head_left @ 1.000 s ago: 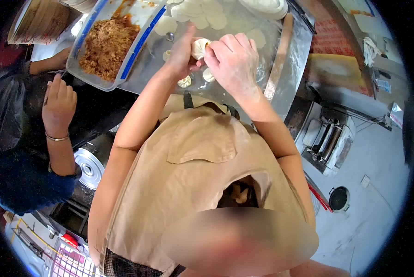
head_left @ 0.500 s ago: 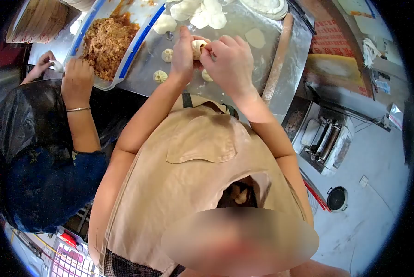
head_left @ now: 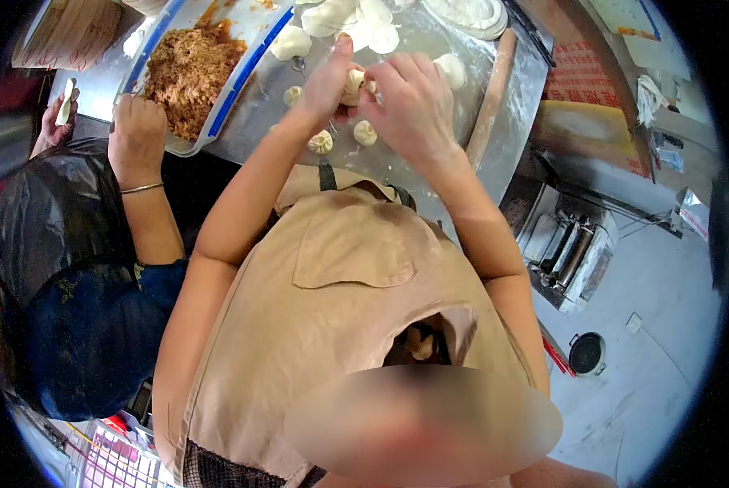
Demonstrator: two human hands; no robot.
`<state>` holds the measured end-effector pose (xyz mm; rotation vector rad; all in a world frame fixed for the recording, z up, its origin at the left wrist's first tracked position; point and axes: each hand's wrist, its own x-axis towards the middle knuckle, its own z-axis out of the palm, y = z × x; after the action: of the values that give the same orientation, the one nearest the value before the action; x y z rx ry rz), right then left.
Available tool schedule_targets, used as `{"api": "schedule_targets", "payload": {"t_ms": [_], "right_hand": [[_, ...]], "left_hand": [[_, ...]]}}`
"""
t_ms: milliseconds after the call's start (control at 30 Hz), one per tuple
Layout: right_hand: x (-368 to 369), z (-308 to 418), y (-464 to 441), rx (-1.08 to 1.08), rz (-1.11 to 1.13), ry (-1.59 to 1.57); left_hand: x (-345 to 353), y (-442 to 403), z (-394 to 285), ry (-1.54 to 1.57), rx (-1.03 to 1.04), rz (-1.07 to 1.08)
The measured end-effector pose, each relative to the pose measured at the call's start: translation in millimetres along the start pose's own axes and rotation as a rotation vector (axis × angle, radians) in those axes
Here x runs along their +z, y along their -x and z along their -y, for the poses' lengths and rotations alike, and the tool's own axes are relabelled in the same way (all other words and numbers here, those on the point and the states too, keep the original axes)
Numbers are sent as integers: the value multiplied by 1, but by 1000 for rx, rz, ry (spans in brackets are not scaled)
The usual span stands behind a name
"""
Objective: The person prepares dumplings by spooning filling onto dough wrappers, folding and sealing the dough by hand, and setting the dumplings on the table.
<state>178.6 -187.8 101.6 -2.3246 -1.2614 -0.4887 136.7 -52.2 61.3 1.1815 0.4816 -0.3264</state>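
Observation:
Cupped around a small pleated bun (head_left: 353, 88), my left hand (head_left: 325, 85) has its thumb pointing up and away. My right hand (head_left: 415, 99) pinches the dough at the bun's right edge, and its fingertips partly hide the opening. Below them on the metal table (head_left: 429, 114) sit pleated buns, one (head_left: 319, 142) beside my left wrist and another (head_left: 365, 132) between my forearms. One more bun (head_left: 293, 96) lies left of my left hand. A flat dough wrapper (head_left: 451, 71) is just beyond my right hand.
At left stands a tub (head_left: 218, 122) of brown filling (head_left: 187, 77). A co-worker's hand (head_left: 137, 130) is at its edge; their other hand (head_left: 58, 119) holds a wrapper (head_left: 66, 102). More wrappers (head_left: 364, 24) lie at the back. A rolling pin (head_left: 491, 98) rests at right.
My left forearm has shifted left, uncovering a bun beside it and mostly hiding another. My right hand has turned slightly around the bun. The co-worker's far hand has moved left, its wrapper now upright.

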Motion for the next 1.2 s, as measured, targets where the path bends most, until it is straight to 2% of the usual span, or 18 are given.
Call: {"api": "schedule_targets", "payload": {"t_ms": [67,133,200,267,333,467,533,633,767,867,933,967,1033,1200], "right_hand": [[-2,-2,-1,-37,1,-11],[-6,-1,-1,46,-30,-144],[-7,0,3,78,-7,-161],[-9,0,4,118,22,-180],[-14,-2,3,44,78,-159],[-22,-2,-7,1,54,-156],[-27,-3,-12,-90,213,-100],[-29,-7,-18,-143,300,-99],[-28,-11,-28,-216,327,-150],[-30,-16,-27,-273,344,-198],[-49,-7,-30,232,233,-504],[-42,-8,-24,232,235,-507],[-19,-6,4,231,57,-327],[8,11,21,213,-88,-124]], "left_hand": [[-3,-1,-7,-3,-28,39],[2,-2,-6,-5,-46,77],[17,-1,6,314,119,-132],[15,2,6,256,122,-68],[11,3,6,183,67,8],[7,1,0,46,92,72],[6,-1,-1,-23,39,110],[7,1,-6,-101,34,96],[8,0,-5,-39,28,136],[8,-4,5,62,-40,42],[6,1,8,264,-22,100],[9,-1,10,265,-24,97],[18,-5,18,451,45,-98],[22,-14,29,588,94,-91]]}}
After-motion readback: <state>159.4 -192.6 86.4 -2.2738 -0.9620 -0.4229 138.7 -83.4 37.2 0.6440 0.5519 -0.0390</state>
